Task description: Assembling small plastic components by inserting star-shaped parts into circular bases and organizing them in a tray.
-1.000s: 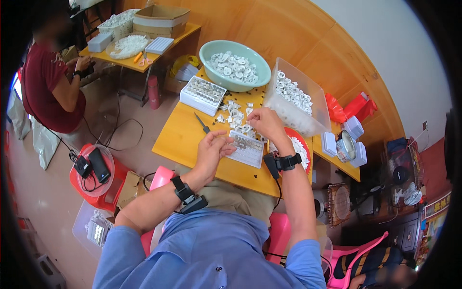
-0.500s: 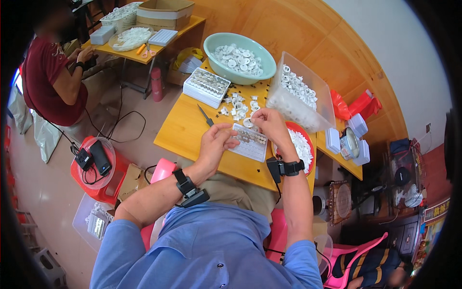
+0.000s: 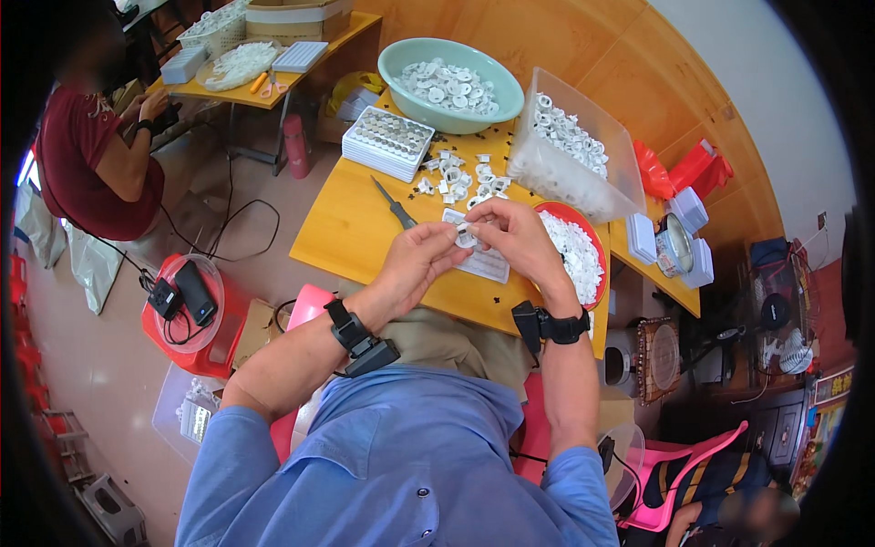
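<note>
One white plastic part (image 3: 465,240) over one white tray (image 3: 488,266) on one worktop (image 3: 335,228); left hand (image 3: 412,264) and right hand (image 3: 518,240), two in all, each grip narrowed to a fingertip pinch on it. Its pointing direction and long axis cannot be told.

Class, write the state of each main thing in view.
Left hand: pinching white part
Right hand: pinching same part
White part: held between both hands
Dark tool: lying unheld
Green basin: uncovered, partly filled
Clear bin: uncovered, partly filled
Red tray: heaped
Tray stack: top tray loaded
</note>
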Available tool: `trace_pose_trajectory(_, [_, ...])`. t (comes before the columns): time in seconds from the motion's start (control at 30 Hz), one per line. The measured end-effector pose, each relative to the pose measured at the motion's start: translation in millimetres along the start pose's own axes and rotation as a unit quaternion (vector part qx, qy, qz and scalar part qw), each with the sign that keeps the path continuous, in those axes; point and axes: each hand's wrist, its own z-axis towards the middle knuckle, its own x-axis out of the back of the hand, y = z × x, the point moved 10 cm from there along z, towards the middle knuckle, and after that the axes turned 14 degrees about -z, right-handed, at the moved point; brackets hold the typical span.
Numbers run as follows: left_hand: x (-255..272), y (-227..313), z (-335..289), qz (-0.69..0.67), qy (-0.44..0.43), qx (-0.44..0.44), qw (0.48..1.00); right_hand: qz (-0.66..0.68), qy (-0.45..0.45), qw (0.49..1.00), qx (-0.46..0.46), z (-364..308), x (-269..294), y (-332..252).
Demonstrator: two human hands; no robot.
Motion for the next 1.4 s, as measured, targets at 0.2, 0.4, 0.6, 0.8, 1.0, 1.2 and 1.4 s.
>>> trace_pose_trajectory(0.2, [-2.7, 0.5, 0.0, -0.04, -0.019, 0.0, 0.999, 0.12, 0.046, 0.991, -0.025, -11.6, -5.4, 22.8])
trace_pose_trajectory(0.4, [-7.1, -2.6, -1.5, -0.02, -0.047, 0.015, 0.999, 0.092, 0.064, 0.994, -0.003, -15.7, -3.4, 22.8])
trace_pose_trajectory(0.6, [-4.1, 20.9, 1.5, -0.056, -0.022, -0.059, 0.996, -0.206, 0.258, 0.939, 0.094, -31.9, 19.5, 8.0])
trace_pose_trajectory(0.8, [1.4, 26.8, 3.2, -0.072, -0.004, -0.076, 0.995, -0.312, 0.206, 0.923, 0.091, -37.8, -5.1, 10.0])
trace_pose_trajectory(1.0, [3.3, 24.6, 3.5, -0.066, 0.001, -0.068, 0.995, -0.313, 0.197, 0.918, 0.141, -40.5, -11.0, 5.1])
trace_pose_trajectory(1.2, [0.0, 20.9, 3.4, -0.056, 0.0, -0.052, 0.997, -0.243, 0.195, 0.948, 0.071, -38.9, -3.8, 16.7])
trace_pose_trajectory(1.4, [-5.3, 14.8, -0.1, -0.044, -0.011, -0.026, 0.999, -0.248, 0.159, 0.955, 0.044, -36.6, -5.8, 20.9])
